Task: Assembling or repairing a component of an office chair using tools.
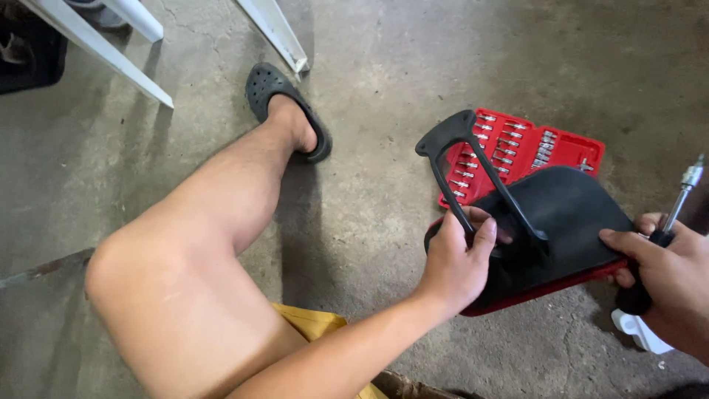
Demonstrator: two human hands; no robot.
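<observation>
A black and red plastic part (569, 222) with a black loop handle (461, 159) is held tilted just above the concrete floor. My left hand (454, 262) grips it at the base of the handle. My right hand (665, 277) holds a screwdriver (676, 210) with a black grip and metal shaft pointing up, while its thumb rests on the part's right edge. A white plastic piece (639, 329) lies under my right hand.
An open red case of screwdriver bits (517, 148) lies on the floor behind the part. My bare left leg (199, 244) stretches across the floor, with a black clog (284, 103) on the foot. White chair legs (111, 44) stand at the top left.
</observation>
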